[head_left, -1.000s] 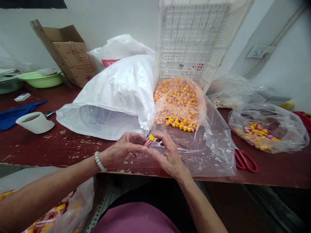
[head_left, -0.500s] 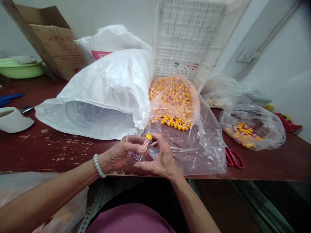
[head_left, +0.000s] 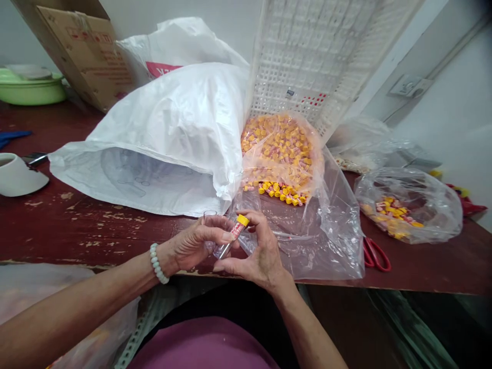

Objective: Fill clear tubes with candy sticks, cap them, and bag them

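Both hands meet just above the table's front edge around a small clear tube [head_left: 226, 250] with a yellow-capped, red-and-white labelled piece at its upper end. My left hand [head_left: 200, 241], a beaded bracelet on its wrist, closes thumb and fingers on the tube's side. Another clear tube [head_left: 209, 213] with nothing visible inside pokes up behind those fingers. My right hand [head_left: 259, 253] spans the labelled tube, fingers by the yellow cap and thumb near the lower end. The tube leans, cap up and to the right.
Behind the hands lies a white sack [head_left: 172, 123] with its mouth facing me. A clear bag [head_left: 284, 148] spills yellow-capped pieces, before a white crate [head_left: 307, 56]. Red scissors [head_left: 376, 254] and a smaller bag [head_left: 407, 205] are right; a white cup [head_left: 19, 177] is left.
The view has shifted slightly. Both hands still hold the labelled tube, which now leans a little more to the right.
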`<state>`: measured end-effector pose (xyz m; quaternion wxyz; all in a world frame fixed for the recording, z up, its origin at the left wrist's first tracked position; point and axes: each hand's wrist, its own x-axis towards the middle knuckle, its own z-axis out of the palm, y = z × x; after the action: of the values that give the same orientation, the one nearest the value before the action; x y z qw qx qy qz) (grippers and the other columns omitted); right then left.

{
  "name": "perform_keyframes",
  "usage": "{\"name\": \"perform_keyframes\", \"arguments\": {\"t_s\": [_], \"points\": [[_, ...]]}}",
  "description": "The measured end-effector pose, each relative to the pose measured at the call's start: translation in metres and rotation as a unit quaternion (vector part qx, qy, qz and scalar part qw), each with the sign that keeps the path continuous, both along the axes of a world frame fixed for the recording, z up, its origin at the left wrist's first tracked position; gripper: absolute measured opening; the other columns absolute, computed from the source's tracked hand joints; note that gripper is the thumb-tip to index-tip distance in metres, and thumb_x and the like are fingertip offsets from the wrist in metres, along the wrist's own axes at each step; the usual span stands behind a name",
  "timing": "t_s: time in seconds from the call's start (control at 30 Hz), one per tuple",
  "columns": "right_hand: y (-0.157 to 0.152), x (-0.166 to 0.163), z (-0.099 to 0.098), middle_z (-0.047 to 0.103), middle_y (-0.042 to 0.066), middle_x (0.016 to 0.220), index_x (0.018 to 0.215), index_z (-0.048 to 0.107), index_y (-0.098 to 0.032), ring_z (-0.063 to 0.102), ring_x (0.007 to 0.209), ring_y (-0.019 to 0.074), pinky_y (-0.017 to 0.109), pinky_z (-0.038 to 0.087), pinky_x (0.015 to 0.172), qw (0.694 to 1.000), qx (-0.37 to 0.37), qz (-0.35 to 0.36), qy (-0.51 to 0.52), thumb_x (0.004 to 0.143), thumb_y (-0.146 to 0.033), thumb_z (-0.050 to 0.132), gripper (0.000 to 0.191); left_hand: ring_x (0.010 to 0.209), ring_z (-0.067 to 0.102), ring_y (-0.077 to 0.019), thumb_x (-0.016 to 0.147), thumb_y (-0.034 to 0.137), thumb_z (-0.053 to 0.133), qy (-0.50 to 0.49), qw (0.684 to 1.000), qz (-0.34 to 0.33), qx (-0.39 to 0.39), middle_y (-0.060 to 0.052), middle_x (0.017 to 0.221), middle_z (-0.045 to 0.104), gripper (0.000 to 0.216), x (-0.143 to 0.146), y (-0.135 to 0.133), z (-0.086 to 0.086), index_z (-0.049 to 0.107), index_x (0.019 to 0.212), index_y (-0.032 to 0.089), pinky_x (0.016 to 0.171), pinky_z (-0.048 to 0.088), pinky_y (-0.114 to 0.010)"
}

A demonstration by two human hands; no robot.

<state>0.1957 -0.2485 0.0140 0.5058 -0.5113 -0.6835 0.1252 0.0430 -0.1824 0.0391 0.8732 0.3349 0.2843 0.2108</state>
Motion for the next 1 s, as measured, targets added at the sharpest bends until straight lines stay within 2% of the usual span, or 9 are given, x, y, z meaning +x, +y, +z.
{"name": "perform_keyframes", "arguments": {"t_s": [0.1,0.23,0.3,0.43,0.57,0.7,0.77,0.83,1.0], "points": [[-0.003,0.001,-0.004,0.056,0.009,0.115,0.116,0.043,-0.024,0.057,0.101,0.0229,0.035,0.048,0.084,1.0,0.015,-0.007,-0.007,0.048,-0.053,0.084,0.084,0.061,0.064,-0.0164,0.057,0.008,0.075,0.009,1.0,0.008,0.002,-0.006,0.071,0.07,0.018,0.0,-0.002,-0.005,0.071,0.074,0.013,0.06,0.048,-0.025],[-0.002,0.001,0.0,0.06,0.005,0.098,0.106,0.049,-0.022,0.059,0.089,0.0209,0.035,0.049,0.08,0.999,0.009,-0.011,-0.045,0.053,-0.05,0.083,0.069,0.062,0.065,-0.0165,0.057,0.01,0.076,0.013,1.0,0.017,-0.003,-0.005,0.071,0.07,0.017,0.003,-0.001,-0.008,0.071,0.072,0.013,0.059,0.048,-0.024],[-0.002,-0.002,0.004,0.06,0.003,0.093,0.103,0.05,-0.023,0.059,0.083,0.0182,0.032,0.049,0.076,0.999,-0.009,-0.027,-0.019,0.054,-0.047,0.082,0.063,0.06,0.063,-0.0149,0.058,0.01,0.076,-0.008,1.0,0.01,-0.006,-0.005,0.069,0.069,0.016,0.005,0.0,-0.006,0.071,0.073,0.012,0.058,0.047,-0.023],[-0.005,-0.007,0.008,0.061,0.002,0.097,0.115,0.045,-0.024,0.058,0.076,0.0147,0.028,0.05,0.069,0.996,-0.074,-0.018,0.055,0.053,-0.047,0.083,0.077,0.056,0.06,-0.0124,0.057,0.012,0.074,-0.049,0.999,-0.012,-0.019,-0.005,0.065,0.067,0.019,0.007,-0.001,-0.002,0.07,0.076,0.011,0.055,0.046,-0.021],[-0.009,-0.001,0.007,0.062,0.004,0.102,0.114,0.05,-0.023,0.059,0.085,0.0184,0.032,0.049,0.079,0.998,-0.051,-0.023,0.025,0.046,-0.05,0.085,0.081,0.057,0.061,-0.0153,0.058,0.016,0.073,-0.013,1.0,-0.012,-0.01,-0.006,0.066,0.068,0.019,0.006,-0.004,-0.001,0.07,0.077,0.012,0.056,0.047,-0.024],[-0.011,0.01,0.006,0.064,0.001,0.097,0.107,0.056,-0.024,0.059,0.084,0.0168,0.03,0.048,0.078,0.994,-0.082,0.025,0.06,0.062,-0.046,0.079,0.056,0.056,0.057,-0.0125,0.055,0.015,0.077,0.05,0.994,0.024,0.099,-0.004,0.064,0.065,0.018,0.004,-0.009,0.002,0.069,0.07,0.012,0.053,0.044,-0.021],[-0.012,0.014,0.004,0.065,0.0,0.095,0.1,0.061,-0.024,0.06,0.084,0.0154,0.029,0.048,0.078,0.988,-0.097,0.034,0.116,0.078,-0.041,0.067,0.029,0.051,0.052,-0.0092,0.056,0.016,0.077,0.064,0.986,0.014,0.152,-0.001,0.062,0.061,0.018,0.002,-0.012,0.002,0.068,0.071,0.012,0.049,0.042,-0.02],[-0.013,0.016,0.002,0.067,0.001,0.092,0.09,0.065,-0.023,0.062,0.086,0.0151,0.029,0.048,0.08,0.981,-0.096,0.022,0.17,0.087,-0.035,0.056,0.015,0.051,0.049,-0.008,0.06,0.019,0.077,0.079,0.981,-0.009,0.175,0.001,0.064,0.058,0.02,0.0,-0.016,0.0,0.067,0.075,0.013,0.049,0.043,-0.021],[-0.019,0.015,-0.001,0.068,0.001,0.092,0.083,0.067,-0.022,0.063,0.088,0.015,0.029,0.049,0.082,0.964,-0.118,0.03,0.238,0.084,-0.029,0.061,0.009,0.052,0.048,-0.0089,0.061,0.024,0.077,0.151,0.963,-0.017,0.223,0.0,0.071,0.059,0.023,-0.002,-0.023,-0.005,0.065,0.079,0.016,0.042,0.039,-0.019]]}}
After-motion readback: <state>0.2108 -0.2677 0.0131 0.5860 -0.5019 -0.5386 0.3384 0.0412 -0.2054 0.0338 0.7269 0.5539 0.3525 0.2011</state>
